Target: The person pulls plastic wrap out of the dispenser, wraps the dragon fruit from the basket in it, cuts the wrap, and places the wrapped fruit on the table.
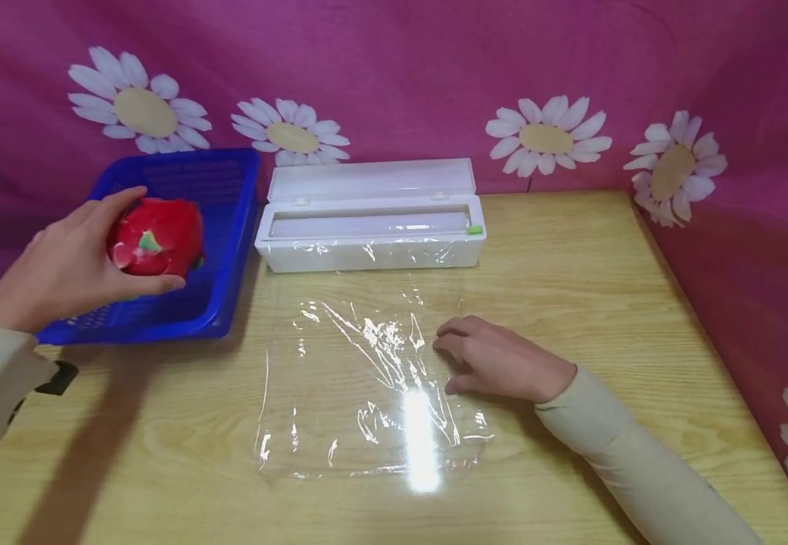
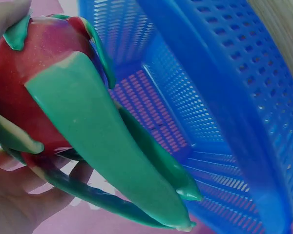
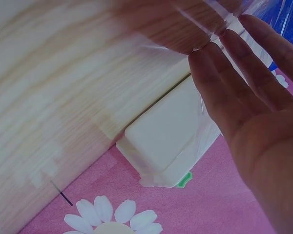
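My left hand [image 1: 70, 261] grips a red dragon fruit [image 1: 157, 237] with green scales, held just above the blue plastic basket [image 1: 226, 227] at the table's left. In the left wrist view the dragon fruit [image 2: 53, 102] fills the left side, my palm under it, and the basket [image 2: 224, 97] lies behind. A sheet of clear cling film [image 1: 366, 386] lies flat on the wooden table [image 1: 571, 257]. My right hand [image 1: 496, 359] rests on the film's right edge with straight fingers. In the right wrist view its fingers [image 3: 244, 83] lie flat over the film.
A white cling film dispenser box [image 1: 369, 227] stands with its lid up behind the sheet; the box [image 3: 171, 141] also shows in the right wrist view. A pink cloth with daisies [image 1: 546, 136] hangs behind and to the right of the table.
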### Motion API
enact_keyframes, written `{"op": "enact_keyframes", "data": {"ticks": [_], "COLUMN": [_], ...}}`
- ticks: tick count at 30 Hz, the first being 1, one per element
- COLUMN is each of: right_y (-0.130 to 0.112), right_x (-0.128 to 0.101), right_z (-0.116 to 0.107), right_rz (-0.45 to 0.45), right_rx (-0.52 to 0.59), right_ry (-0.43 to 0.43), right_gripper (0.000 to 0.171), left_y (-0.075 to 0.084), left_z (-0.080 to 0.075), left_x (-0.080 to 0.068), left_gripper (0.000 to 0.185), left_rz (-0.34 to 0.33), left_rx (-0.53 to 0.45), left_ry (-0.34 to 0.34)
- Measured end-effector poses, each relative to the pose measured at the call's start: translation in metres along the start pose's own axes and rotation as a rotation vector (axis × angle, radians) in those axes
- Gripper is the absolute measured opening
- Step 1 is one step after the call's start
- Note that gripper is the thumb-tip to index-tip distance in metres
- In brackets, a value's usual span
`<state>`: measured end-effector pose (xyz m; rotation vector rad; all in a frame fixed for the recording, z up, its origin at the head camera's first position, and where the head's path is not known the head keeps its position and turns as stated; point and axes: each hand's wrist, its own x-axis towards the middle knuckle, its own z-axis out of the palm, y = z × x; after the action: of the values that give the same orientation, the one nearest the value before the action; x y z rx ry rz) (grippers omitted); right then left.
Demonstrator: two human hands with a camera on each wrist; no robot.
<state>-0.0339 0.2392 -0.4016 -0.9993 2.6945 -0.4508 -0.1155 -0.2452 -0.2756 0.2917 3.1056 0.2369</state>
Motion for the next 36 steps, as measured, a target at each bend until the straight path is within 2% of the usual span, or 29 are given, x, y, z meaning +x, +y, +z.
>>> {"op": "enact_keyframes", "data": {"ticks": [6, 19, 32, 36], "right_y": [0.000, 0.002, 0.002, 0.002], "right_x": [0.000, -0.002, -0.001, -0.002], "right_z": [0.000, 0.001, 0.002, 0.001], "right_rz": [-0.008, -0.026, -0.028, -0.031], "right_rx": [-0.002, -0.015, -0.022, -0.024], "right_ry": [0.001, 0.015, 0.010, 0.017], "right_gripper": [0.064, 0.059, 0.060, 0.060], "left_y": [0.014, 0.054, 0.081, 0.087], "left_z": [-0.010, -0.021, -0.018, -0.015], "left_x": [-0.005, -0.016, -0.024, -0.024], "left_gripper": [0.123, 0.122, 0.120, 0.119], "left_rz": [0.034, 0.131, 0.240, 0.247], "left_rx": [0.017, 0.050, 0.045, 0.029], "left_ry": [0.023, 0.056, 0.098, 0.083]}}
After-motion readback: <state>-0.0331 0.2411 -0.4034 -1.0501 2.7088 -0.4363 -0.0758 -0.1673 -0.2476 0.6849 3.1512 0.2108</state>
